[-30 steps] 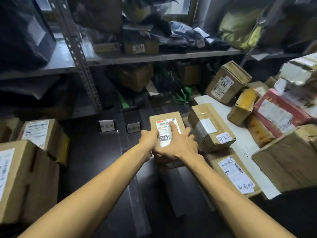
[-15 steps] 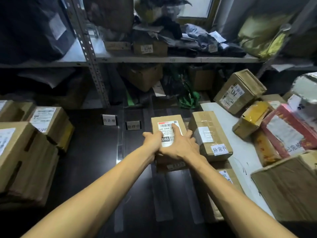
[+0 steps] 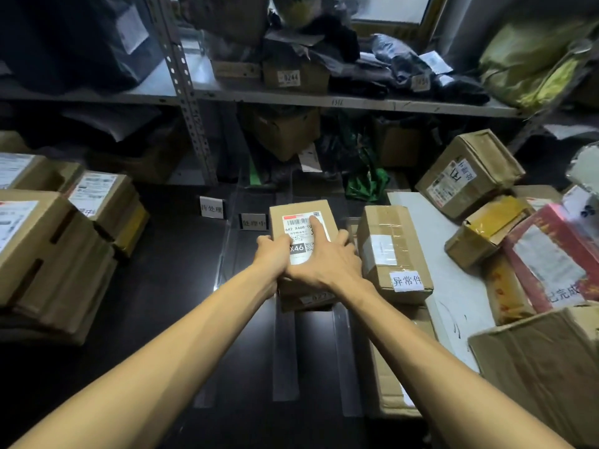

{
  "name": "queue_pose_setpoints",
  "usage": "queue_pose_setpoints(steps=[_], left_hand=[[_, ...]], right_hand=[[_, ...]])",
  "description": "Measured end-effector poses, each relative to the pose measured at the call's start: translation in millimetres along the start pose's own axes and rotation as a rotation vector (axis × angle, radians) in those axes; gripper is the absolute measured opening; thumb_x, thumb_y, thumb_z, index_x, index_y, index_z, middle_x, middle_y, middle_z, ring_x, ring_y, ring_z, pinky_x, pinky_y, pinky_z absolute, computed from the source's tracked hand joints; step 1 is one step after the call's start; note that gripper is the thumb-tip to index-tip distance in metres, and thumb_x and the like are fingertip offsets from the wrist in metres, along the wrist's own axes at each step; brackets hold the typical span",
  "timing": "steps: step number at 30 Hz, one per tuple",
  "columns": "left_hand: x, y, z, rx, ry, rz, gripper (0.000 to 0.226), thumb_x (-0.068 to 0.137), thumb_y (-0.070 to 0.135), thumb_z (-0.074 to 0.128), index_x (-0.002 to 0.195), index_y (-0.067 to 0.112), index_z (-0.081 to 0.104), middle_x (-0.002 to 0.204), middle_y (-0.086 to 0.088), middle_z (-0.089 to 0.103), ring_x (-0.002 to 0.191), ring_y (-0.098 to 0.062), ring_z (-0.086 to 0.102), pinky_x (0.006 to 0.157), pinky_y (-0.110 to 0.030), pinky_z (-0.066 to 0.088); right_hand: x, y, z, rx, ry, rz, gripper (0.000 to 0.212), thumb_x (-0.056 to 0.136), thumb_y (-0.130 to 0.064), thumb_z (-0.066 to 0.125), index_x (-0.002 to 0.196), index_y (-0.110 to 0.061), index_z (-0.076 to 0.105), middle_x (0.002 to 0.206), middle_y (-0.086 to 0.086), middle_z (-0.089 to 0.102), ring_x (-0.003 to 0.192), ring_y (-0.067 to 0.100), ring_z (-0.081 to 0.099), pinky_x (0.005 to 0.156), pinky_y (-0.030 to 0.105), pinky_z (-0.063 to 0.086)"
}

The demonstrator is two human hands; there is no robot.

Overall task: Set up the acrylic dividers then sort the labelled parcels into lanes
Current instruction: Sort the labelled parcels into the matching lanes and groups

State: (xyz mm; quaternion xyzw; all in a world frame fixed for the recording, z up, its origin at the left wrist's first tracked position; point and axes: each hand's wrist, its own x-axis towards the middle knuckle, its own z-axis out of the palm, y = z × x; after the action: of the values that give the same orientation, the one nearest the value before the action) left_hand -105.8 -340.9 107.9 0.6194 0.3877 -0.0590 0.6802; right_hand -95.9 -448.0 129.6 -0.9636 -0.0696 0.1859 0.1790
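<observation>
Box [image 3: 301,209]: mid-counter [image 3: 181,286], toward its far edge, just left of carton [image 3: 389,251].
Left hand [image 3: 274,251]: you grip the box's left side.
Right hand [image 3: 324,257]: spread on top, index on label, other fingers hooked over right side.

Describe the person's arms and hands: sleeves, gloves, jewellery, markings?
Nothing worn: the left hand and right hand have no gloves, and no rings show on the fingers. The left forearm and right forearm are uncovered down to the frame's bottom edge, with no sleeves, watch, bands or markings in view.
</observation>
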Motion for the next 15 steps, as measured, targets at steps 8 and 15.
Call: queue_pose_setpoints(steps=[8, 15], left_hand=[[45.8, 26.6, -58.3, 0.060, 0.035, 0.014, 0.041, 0.095, 0.016, 0.049, 0.134, 0.009, 0.040, 0.118, -0.015, 0.067, 0.102, -0.032, 0.068, 0.092, -0.046, 0.056], [95.0, 36.8, -78.2, 0.559, -0.008, 0.027, 0.037, 0.101, 0.018, 0.036, 0.135, 0.003, 0.029, 0.132, -0.018, 0.058, 0.119, -0.036, 0.056, 0.101, -0.042, 0.045]], right_hand=[[36.5, -64.4, 35.4, 0.077, -0.001, -0.008, 0.115, 0.065, -0.072, 0.063, 0.154, -0.042, -0.003, 0.138, 0.015, 0.026, 0.122, 0.038, 0.043, 0.094, 0.046, 0.041], [85.5, -82.4, 67.3, 0.135, -0.103, 0.060, 0.117, 0.068, -0.066, 0.065, 0.154, -0.040, -0.009, 0.147, 0.016, 0.016, 0.130, 0.041, 0.036, 0.100, 0.047, 0.038]])
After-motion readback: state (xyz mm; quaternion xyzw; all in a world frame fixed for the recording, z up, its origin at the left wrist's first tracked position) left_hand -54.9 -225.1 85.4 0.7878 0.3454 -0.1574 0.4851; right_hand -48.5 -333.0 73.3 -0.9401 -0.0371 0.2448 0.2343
